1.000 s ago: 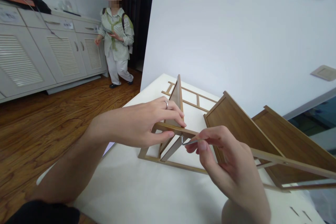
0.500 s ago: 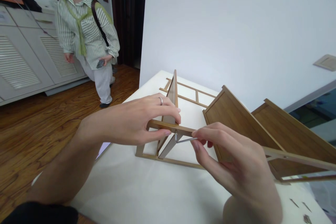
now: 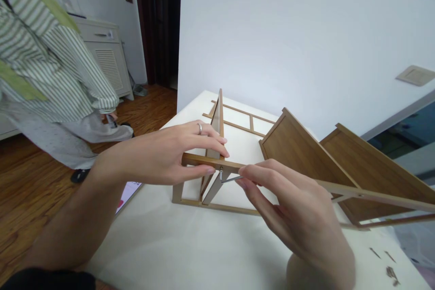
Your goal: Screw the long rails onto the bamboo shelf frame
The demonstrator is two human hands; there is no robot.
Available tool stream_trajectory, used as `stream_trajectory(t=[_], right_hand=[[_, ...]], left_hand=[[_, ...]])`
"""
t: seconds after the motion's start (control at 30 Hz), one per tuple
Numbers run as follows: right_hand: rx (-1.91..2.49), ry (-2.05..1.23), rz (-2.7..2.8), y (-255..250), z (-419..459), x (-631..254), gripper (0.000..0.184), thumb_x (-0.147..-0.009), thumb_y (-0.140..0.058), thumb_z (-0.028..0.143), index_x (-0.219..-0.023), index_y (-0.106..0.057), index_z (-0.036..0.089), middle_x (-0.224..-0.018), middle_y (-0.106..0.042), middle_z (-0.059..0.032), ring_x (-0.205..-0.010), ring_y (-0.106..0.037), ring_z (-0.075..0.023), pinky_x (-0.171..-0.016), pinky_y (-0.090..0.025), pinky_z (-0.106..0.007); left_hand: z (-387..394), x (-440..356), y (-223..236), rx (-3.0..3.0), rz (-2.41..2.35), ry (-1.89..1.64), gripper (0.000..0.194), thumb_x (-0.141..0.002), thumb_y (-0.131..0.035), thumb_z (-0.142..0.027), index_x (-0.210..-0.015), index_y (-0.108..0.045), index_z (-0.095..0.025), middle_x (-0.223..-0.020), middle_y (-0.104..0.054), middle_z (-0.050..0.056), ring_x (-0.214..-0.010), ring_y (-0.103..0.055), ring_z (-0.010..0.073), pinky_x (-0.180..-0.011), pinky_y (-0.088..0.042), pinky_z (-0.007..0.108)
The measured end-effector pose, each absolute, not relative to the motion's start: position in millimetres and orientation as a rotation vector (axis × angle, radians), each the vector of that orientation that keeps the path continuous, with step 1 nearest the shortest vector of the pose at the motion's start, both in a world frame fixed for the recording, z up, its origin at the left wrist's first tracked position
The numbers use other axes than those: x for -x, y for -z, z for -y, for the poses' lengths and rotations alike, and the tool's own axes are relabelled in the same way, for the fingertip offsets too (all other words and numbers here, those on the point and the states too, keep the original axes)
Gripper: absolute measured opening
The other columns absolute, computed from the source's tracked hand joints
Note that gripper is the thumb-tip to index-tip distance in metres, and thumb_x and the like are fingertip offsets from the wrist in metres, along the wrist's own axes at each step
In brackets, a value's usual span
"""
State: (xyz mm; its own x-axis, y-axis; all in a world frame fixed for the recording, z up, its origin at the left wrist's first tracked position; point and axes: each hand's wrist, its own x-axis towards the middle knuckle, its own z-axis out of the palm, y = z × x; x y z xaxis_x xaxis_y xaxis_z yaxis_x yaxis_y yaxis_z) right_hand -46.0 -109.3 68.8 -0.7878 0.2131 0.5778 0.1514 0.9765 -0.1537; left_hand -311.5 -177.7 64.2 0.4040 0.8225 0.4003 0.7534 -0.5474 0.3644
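your right hand (image 3: pixel 288 201) pinches a hex key (image 3: pixel 231 179) between thumb and fingers, its long arm lying just below the wooden rail (image 3: pixel 200 160) and parallel to it; your left hand (image 3: pixel 176 156), fingers spread, clasps that rail's far end.

The left hand (image 3: pixel 159 154) reaches forward with fingers spread, the right hand (image 3: pixel 282 195) apparently pinching
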Motion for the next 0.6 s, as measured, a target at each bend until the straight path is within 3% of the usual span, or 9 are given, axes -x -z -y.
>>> stream_trajectory(t=[0.6], right_hand=[[0.257, -0.177, 2.488, -70.0, 108.4, 46.1, 0.017, -0.103, -0.06, 0.013, -0.115, -0.062, 0.025, -0.082, -0.065, 0.0018, -0.07, -0.061, -0.0111, -0.067, -0.048, -0.022]], left_hand=[[176.5, 313.6, -64.0, -2.516, -1.46, -0.785, 0.032, -0.102, -0.064, -0.041, -0.131, -0.074, -0.032, -0.145, -0.067, 0.002, -0.137, -0.061, 0.0208, -0.12, -0.046, 0.032]])
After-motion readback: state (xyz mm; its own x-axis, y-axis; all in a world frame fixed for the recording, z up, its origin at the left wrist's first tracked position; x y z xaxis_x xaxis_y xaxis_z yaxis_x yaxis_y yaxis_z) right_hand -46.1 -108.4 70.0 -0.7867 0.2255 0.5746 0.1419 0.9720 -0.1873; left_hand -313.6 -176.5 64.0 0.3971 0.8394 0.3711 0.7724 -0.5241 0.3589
